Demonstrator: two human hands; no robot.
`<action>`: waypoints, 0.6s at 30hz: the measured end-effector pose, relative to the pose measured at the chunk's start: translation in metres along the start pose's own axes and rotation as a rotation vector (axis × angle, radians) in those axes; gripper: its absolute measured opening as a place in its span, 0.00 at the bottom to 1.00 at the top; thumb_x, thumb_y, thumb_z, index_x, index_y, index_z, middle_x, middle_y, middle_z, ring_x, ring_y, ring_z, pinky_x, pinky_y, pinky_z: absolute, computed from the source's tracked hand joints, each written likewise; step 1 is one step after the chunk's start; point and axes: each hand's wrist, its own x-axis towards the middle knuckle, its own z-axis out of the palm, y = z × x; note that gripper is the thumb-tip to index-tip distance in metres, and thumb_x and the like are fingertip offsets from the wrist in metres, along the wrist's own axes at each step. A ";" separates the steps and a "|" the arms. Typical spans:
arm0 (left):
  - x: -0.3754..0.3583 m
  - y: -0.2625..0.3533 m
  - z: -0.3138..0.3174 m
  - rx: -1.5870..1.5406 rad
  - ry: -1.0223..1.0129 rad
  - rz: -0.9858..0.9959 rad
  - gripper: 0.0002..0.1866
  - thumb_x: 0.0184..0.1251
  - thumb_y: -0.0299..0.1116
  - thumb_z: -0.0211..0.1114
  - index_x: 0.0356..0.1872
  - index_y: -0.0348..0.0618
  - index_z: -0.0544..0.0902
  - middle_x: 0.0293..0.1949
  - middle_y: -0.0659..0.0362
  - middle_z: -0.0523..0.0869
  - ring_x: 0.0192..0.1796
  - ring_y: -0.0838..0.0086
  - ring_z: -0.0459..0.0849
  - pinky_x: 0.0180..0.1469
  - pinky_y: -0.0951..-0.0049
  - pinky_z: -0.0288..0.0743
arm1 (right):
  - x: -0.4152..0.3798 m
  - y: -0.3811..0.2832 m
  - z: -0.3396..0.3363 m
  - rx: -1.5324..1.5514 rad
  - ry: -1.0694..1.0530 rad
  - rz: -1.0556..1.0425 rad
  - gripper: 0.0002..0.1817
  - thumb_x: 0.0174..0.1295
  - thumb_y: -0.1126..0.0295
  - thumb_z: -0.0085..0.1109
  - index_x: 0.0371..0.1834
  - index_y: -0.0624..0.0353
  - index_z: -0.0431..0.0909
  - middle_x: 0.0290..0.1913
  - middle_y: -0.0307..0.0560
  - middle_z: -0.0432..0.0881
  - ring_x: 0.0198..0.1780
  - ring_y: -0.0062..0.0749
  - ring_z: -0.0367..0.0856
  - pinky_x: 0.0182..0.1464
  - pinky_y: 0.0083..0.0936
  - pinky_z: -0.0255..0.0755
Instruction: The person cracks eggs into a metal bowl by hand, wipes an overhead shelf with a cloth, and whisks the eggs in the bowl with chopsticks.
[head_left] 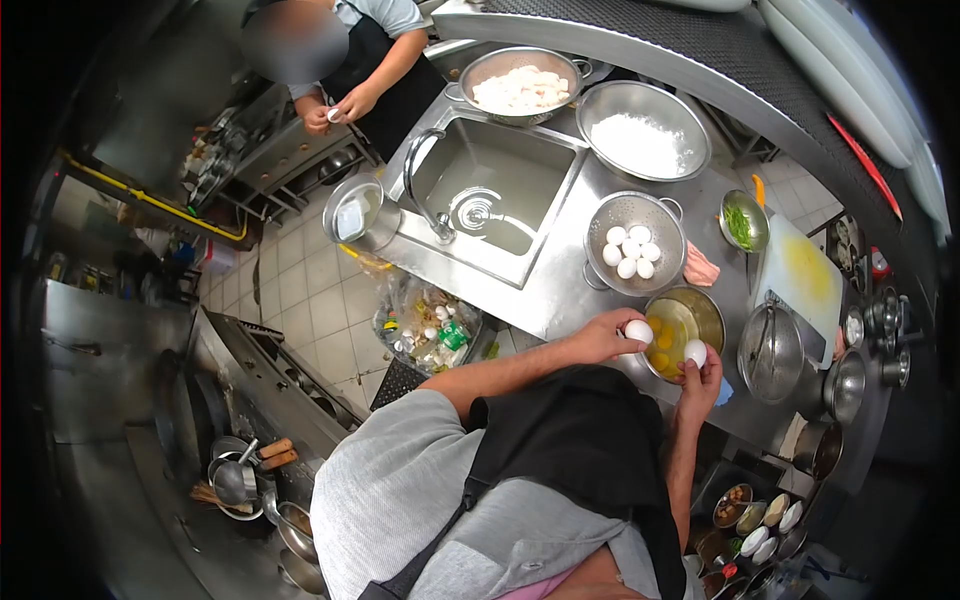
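Note:
My left hand (606,337) is closed round a white egg (638,331) at the left rim of a metal bowl (708,312). On the bowl's near right side, my right hand (702,378) grips another egg (695,351) in its fingertips. Several yellow yolks (662,341) lie in clear egg white inside the bowl. Just beyond it, a colander (597,225) holds several whole white eggs (627,269). A folded pinkish cloth (702,266) rests on the steel counter beside the colander.
A sink (430,165) with running water lies left of the colander. Farther back stand a bowl of white powder (642,135) and a colander of pale pieces (523,88). Right are a cutting board (795,270) and a whisk bowl (768,360). Another person (385,75) holds something small and white.

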 end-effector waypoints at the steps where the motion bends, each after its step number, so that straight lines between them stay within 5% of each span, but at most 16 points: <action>1: 0.000 -0.001 0.001 -0.004 0.006 0.011 0.26 0.67 0.37 0.75 0.63 0.45 0.78 0.44 0.61 0.84 0.40 0.80 0.81 0.33 0.78 0.80 | -0.001 0.000 -0.001 0.002 0.007 0.017 0.24 0.68 0.71 0.65 0.67 0.59 0.72 0.54 0.42 0.82 0.44 0.22 0.82 0.40 0.18 0.74; 18: 0.006 0.000 0.007 -0.010 -0.050 -0.009 0.27 0.68 0.37 0.74 0.65 0.42 0.77 0.43 0.62 0.83 0.38 0.82 0.80 0.32 0.80 0.79 | -0.004 -0.011 -0.004 -0.045 0.038 0.021 0.22 0.68 0.71 0.64 0.65 0.58 0.74 0.52 0.38 0.83 0.43 0.20 0.82 0.40 0.17 0.73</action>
